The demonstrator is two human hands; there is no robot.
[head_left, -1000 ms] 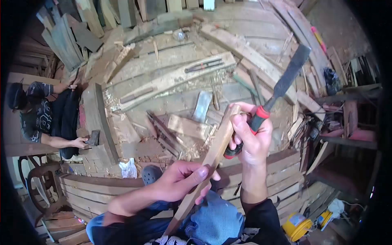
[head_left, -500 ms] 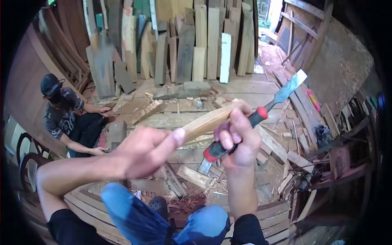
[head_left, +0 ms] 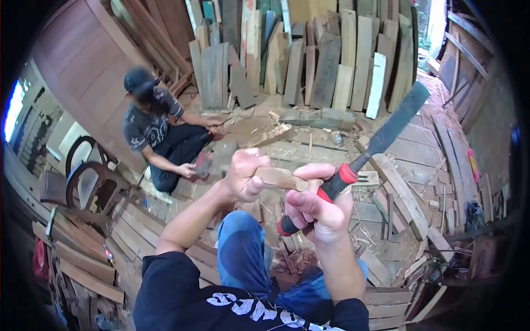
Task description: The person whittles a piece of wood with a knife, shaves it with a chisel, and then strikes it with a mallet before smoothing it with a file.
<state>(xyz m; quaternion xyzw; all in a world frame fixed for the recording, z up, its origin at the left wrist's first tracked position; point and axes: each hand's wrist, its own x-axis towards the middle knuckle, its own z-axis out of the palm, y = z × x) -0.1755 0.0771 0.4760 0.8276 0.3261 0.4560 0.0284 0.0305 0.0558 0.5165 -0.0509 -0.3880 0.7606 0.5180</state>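
Note:
My left hand [head_left: 247,175] is closed around the far end of a short wooden piece [head_left: 279,177], which points toward me and looks foreshortened. A chisel [head_left: 397,118] with a broad grey blade and a red-and-black handle is in my right hand [head_left: 323,209], its fingers wrapped around the handle. The blade angles up and to the right. Thumb and forefinger of that same hand also touch the near end of the wooden piece. Both hands are raised above my knees.
A co-worker [head_left: 160,129] squats on the left, holding a blurred tool. Boards [head_left: 326,66] lean along the back wall. Wood scraps and shavings litter the plank floor, with a long beam [head_left: 400,193] at right. A curved wooden frame [head_left: 88,176] stands at left.
My view has swung left, shifting the room rightward. The wooden piece has turned from lengthwise to nearly end-on, and my left hand is drawn closer to the right one. The chisel stays in my right hand.

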